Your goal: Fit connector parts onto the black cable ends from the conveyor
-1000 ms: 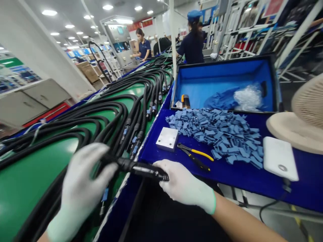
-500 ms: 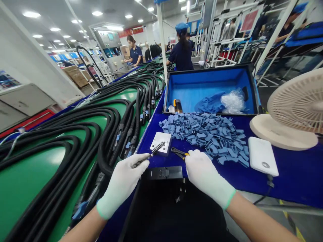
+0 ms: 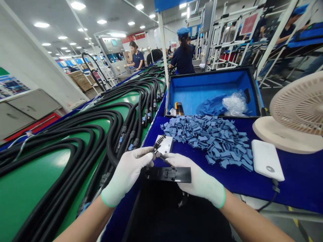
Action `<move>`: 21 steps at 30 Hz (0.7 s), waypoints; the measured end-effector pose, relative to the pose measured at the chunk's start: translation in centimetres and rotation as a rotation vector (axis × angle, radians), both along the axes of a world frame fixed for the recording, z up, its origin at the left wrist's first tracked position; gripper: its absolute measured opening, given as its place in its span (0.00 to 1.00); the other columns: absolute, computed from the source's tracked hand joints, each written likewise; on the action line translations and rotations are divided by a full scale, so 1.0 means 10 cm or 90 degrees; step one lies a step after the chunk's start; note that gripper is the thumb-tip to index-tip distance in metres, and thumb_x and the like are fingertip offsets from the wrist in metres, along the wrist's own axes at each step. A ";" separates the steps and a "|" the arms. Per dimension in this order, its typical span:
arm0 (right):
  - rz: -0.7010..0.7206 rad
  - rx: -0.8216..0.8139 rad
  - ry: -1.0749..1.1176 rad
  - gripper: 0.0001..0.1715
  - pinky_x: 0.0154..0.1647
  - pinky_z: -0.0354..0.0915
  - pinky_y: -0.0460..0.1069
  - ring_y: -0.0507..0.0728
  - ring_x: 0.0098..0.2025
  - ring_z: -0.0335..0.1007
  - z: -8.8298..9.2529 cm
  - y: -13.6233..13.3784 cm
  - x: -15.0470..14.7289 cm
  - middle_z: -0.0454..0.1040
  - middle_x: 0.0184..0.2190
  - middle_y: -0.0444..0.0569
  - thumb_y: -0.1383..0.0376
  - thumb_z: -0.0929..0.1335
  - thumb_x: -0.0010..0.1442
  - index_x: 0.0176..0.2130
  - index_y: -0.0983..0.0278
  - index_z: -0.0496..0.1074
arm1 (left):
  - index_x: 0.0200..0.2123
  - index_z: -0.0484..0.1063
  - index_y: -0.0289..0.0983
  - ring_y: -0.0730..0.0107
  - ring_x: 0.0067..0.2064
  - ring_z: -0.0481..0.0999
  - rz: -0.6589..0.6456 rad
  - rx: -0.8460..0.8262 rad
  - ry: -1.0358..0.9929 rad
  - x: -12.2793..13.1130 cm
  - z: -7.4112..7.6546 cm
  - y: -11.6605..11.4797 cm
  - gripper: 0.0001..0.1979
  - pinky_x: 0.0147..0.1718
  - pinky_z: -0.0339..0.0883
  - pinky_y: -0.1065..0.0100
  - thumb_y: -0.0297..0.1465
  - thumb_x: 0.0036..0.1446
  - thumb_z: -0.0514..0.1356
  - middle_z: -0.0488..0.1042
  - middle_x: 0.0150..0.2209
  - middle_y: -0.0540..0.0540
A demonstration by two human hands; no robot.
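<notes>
My left hand (image 3: 130, 171), in a white glove, pinches a small dark ribbed part (image 3: 160, 142) that sticks up above the fingertips. Beside it, my gloved right hand (image 3: 194, 174) is closed around pliers (image 3: 163, 156); their dark jaws reach to the lower end of the ribbed part, and the handles are mostly covered by the palm. Whether the jaws bite on the part I cannot tell. Just below the two hands sits a black flat fixture (image 3: 183, 174) with small fittings on top. Behind the ribbed part is a white block (image 3: 168, 145), partly hidden.
A heap of blue plastic clips (image 3: 209, 136) covers the table beyond my right hand. Behind it stands a blue bin (image 3: 196, 90). To the right are a white power bank (image 3: 266, 159) and a fan (image 3: 300, 114). Black hoses (image 3: 101, 117) fill the green belt at left. Co-workers work farther back.
My right hand has moved left with the pliers, bringing their jaws to the ribbed part in my left hand. The ribbed part now stands more upright. The view has shifted slightly.
</notes>
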State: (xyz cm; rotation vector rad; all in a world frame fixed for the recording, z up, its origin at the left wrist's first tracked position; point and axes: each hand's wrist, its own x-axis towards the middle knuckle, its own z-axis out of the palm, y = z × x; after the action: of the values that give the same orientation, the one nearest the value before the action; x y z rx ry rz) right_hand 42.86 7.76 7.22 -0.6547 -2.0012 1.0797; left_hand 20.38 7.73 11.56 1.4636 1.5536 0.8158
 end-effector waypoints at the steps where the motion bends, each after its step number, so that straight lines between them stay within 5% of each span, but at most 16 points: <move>1: 0.003 0.007 -0.001 0.22 0.62 0.66 0.57 0.62 0.57 0.73 0.01 0.00 -0.02 0.77 0.54 0.50 0.72 0.65 0.62 0.52 0.57 0.76 | 0.50 0.80 0.38 0.60 0.37 0.80 -0.003 0.003 0.004 0.01 0.01 0.00 0.20 0.38 0.70 0.66 0.43 0.61 0.64 0.82 0.33 0.47; 9: -0.056 0.048 -0.088 0.27 0.62 0.66 0.59 0.65 0.57 0.73 -0.07 0.00 0.00 0.77 0.54 0.52 0.72 0.68 0.58 0.56 0.56 0.74 | 0.50 0.81 0.37 0.58 0.38 0.80 0.001 0.014 0.031 0.04 -0.01 -0.02 0.21 0.37 0.70 0.66 0.43 0.59 0.64 0.82 0.32 0.46; 21: -0.084 0.098 -0.147 0.20 0.60 0.67 0.60 0.66 0.53 0.73 0.01 -0.06 0.03 0.76 0.52 0.59 0.65 0.67 0.60 0.52 0.63 0.73 | 0.48 0.83 0.41 0.56 0.43 0.79 -0.005 0.085 0.091 0.10 -0.05 -0.09 0.17 0.40 0.69 0.64 0.42 0.60 0.64 0.82 0.40 0.48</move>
State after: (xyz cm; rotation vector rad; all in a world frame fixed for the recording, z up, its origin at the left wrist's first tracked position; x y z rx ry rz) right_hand 43.15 7.20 7.35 -0.8469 -2.1770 0.7923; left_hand 21.39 6.84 11.09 1.6544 1.6232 0.8398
